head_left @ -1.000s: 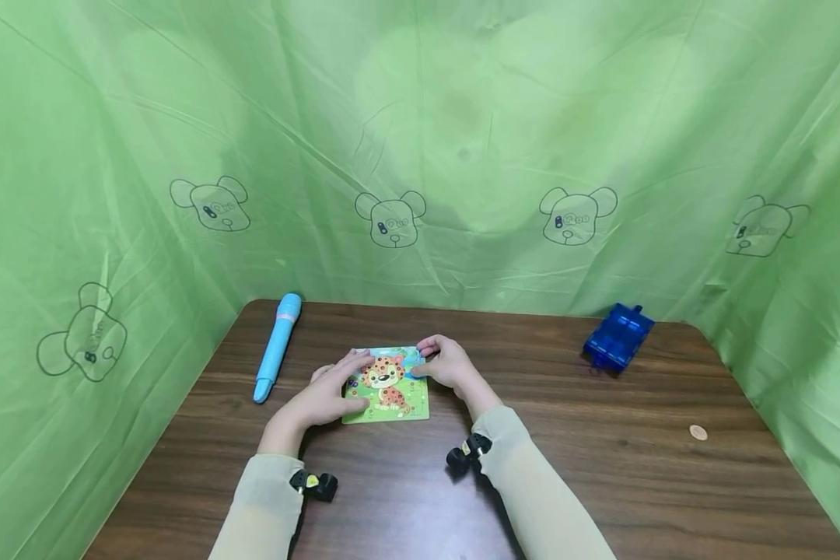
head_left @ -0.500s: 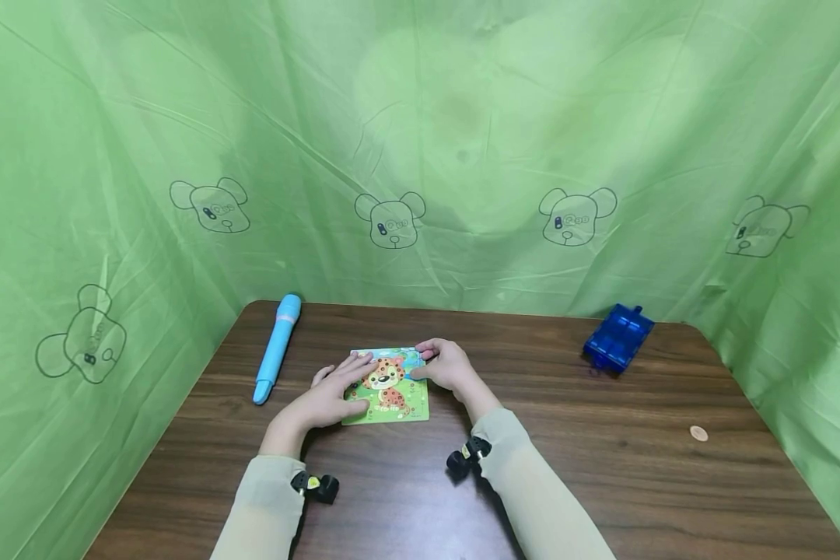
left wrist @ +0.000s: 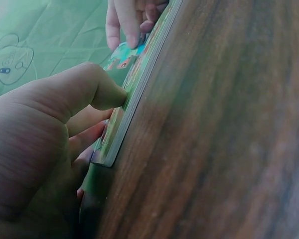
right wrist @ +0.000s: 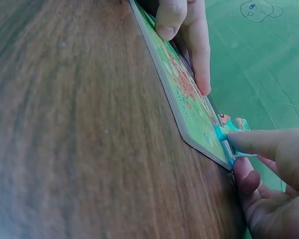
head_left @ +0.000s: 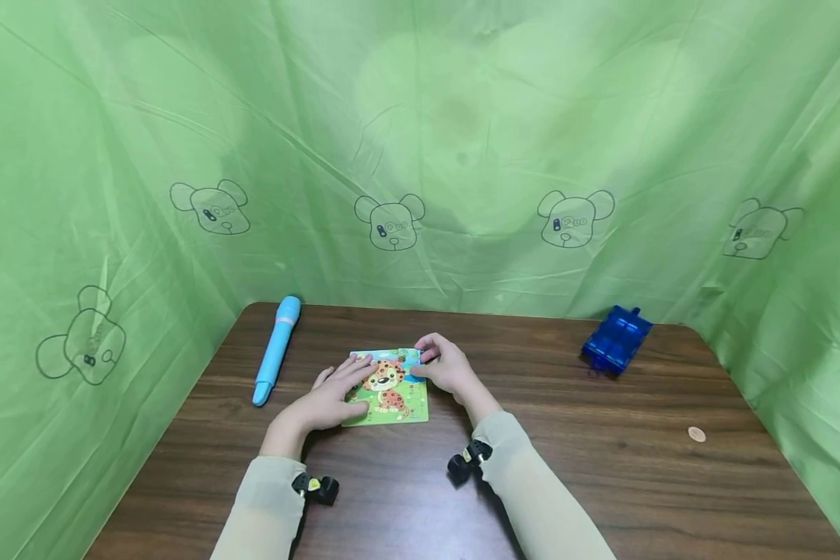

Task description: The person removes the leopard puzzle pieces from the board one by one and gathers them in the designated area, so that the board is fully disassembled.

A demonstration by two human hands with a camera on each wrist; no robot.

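A jigsaw puzzle with a cartoon leopard on a green and blue ground (head_left: 392, 408) lies flat on the brown table. My left hand (head_left: 327, 397) rests on its left side, fingers spread over the top and thumb near the lower edge. At the upper right corner my right hand (head_left: 450, 369) pinches a mostly blue puzzle piece (right wrist: 243, 124) between thumb and fingers. In the right wrist view this piece stands tilted up from the board at its edge, and part of it is hidden by the thumb. The left wrist view shows the raised piece (left wrist: 120, 59) beyond my left thumb.
A light blue toy microphone (head_left: 277, 350) lies at the table's back left. A translucent blue box-like item (head_left: 617, 340) sits near the back right edge, with a small pale round disc (head_left: 696, 434) nearer on the right. Green cloth (head_left: 462, 155) surrounds the table.
Both hands stay almost in place. The blue puzzle piece in my right fingers has shifted slightly in tilt at the upper right corner.
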